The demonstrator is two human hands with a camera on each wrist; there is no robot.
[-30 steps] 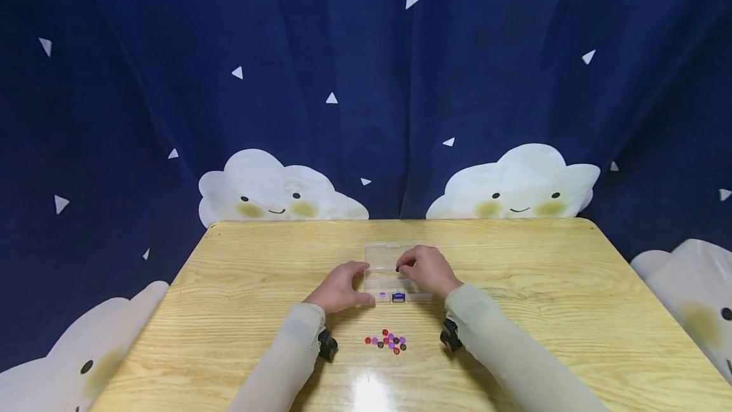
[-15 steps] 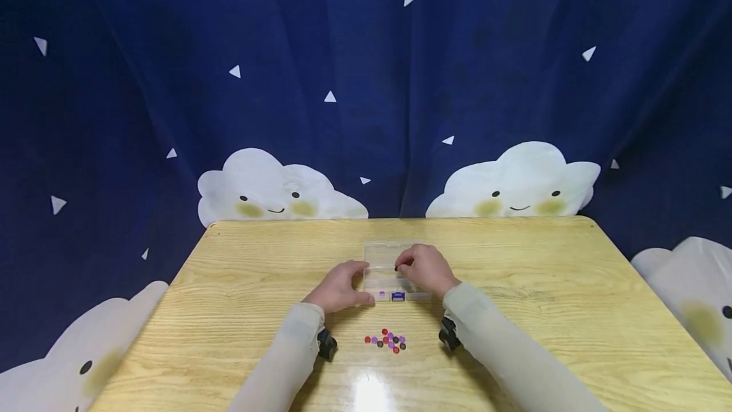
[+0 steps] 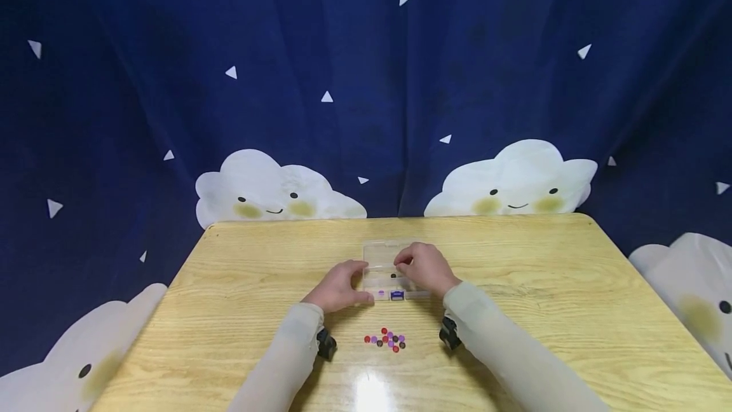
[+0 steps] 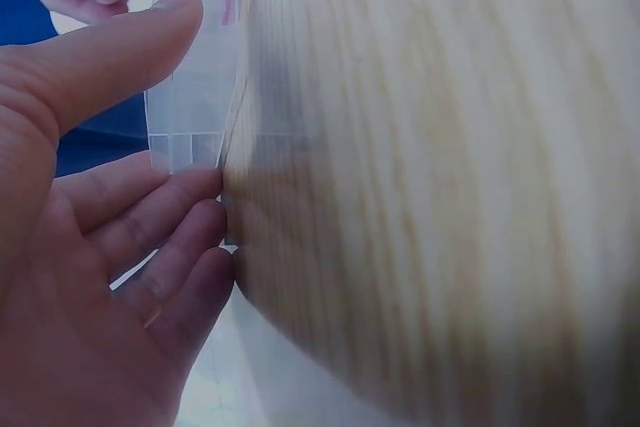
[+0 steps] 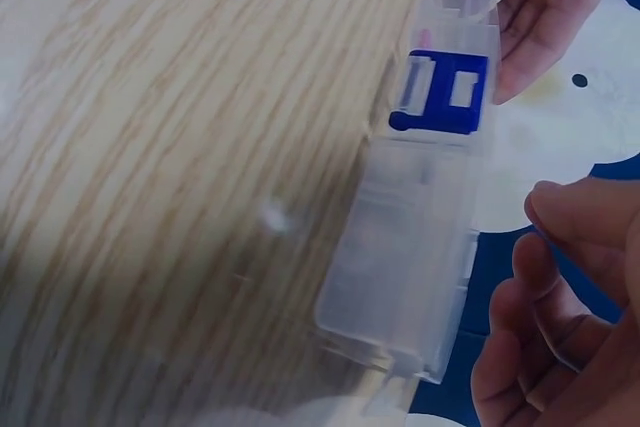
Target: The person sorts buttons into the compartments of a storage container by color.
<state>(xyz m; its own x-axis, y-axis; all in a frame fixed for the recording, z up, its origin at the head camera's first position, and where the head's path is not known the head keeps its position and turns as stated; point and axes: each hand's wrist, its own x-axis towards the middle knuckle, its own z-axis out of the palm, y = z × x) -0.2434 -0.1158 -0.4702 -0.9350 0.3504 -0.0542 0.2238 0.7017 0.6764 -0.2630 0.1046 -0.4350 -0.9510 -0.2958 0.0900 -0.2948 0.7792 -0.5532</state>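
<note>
Clear plastic lidded box (image 5: 400,247) lies open mid-width on the pale wooden desk (image 3: 269,259), short of its far edge. Left hand (image 3: 338,288), thumb and fingers apart, touches its left end. Loose red, purple and black round discs (image 3: 386,339) lie nearer the person. Right hand (image 3: 427,269), loosely curled, apparently empty, hovers over one small black disc (image 3: 393,276) within; placing seems in hand. Backing off likely calls for clearing the blue plastic latch (image 3: 397,295).
</note>
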